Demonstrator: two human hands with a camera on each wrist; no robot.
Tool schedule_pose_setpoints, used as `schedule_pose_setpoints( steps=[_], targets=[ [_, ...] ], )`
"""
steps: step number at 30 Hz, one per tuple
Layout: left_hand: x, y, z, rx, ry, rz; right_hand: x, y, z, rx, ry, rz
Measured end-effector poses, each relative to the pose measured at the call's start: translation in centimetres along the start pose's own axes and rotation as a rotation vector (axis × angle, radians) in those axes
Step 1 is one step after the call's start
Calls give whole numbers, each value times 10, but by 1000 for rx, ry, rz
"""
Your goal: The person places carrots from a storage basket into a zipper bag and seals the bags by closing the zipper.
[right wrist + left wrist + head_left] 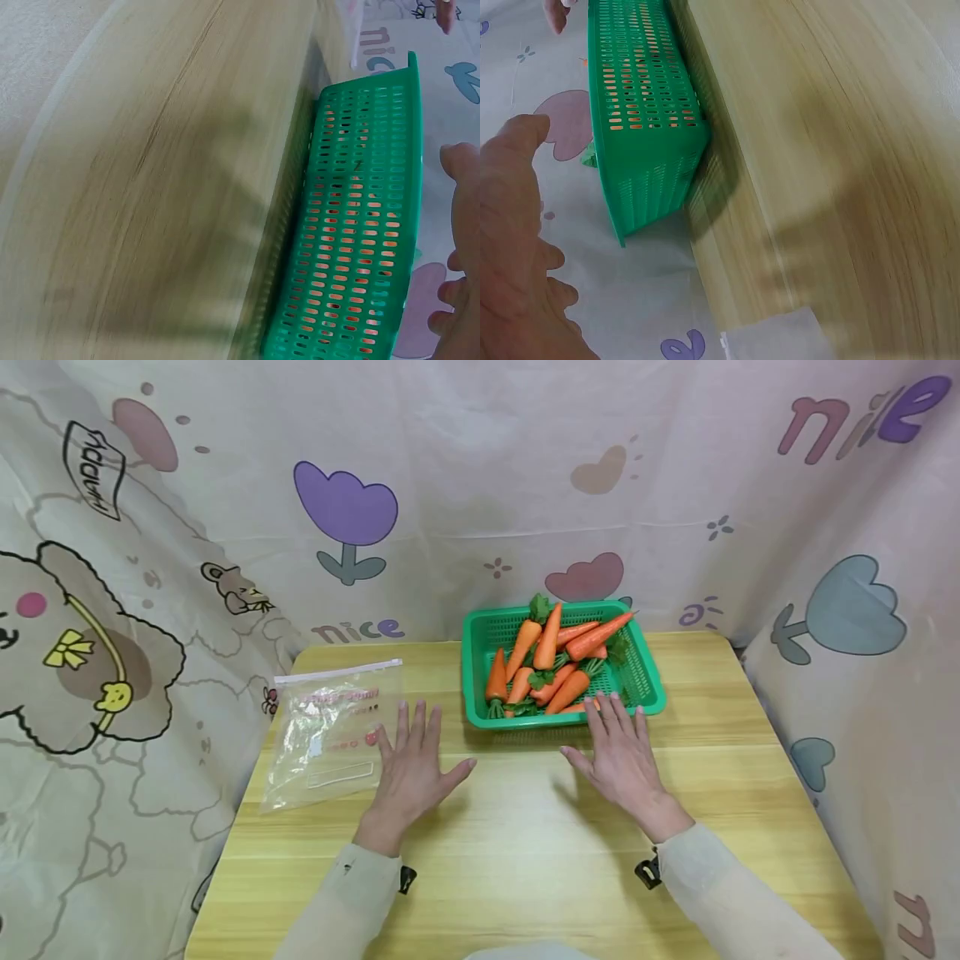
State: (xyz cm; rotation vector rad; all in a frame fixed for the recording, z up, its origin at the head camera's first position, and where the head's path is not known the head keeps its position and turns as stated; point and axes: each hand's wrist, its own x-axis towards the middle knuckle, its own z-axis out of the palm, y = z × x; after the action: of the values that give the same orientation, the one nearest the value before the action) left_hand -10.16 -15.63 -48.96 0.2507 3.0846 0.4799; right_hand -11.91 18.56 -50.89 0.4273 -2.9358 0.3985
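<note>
A green perforated basket (pixel 647 675) stands at the back of the wooden table (pixel 525 852) and holds several orange carrots (pixel 547 639) with green tops. A clear zip bag (pixel 330 731) lies flat at the left. My left hand (pixel 412 764) hovers palm down with fingers spread, just right of the bag. With straight fingers, my right hand (pixel 618 752) reaches the basket's front rim. Both hands hold nothing. The wrist views show the basket wall (pixel 641 112) (pixel 360 225) from the side.
Patterned cloth walls (pixel 112 610) close in the table on the left, back and right. Bare wood lies between and in front of the hands, and the table's front edge is near my body.
</note>
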Motion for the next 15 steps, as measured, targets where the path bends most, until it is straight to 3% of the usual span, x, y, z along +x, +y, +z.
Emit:
schedule_pose_setpoints(
  steps=[4, 9, 15],
  targets=[
    [9, 11, 7, 7, -8, 28, 2, 2, 4, -8, -23, 17],
    [22, 26, 27, 20, -40, 95, 7, -1, 17, -32, -75, 16],
    [34, 34, 45, 43, -61, 136, 9, -4, 26, -69, -57, 15]
  ],
)
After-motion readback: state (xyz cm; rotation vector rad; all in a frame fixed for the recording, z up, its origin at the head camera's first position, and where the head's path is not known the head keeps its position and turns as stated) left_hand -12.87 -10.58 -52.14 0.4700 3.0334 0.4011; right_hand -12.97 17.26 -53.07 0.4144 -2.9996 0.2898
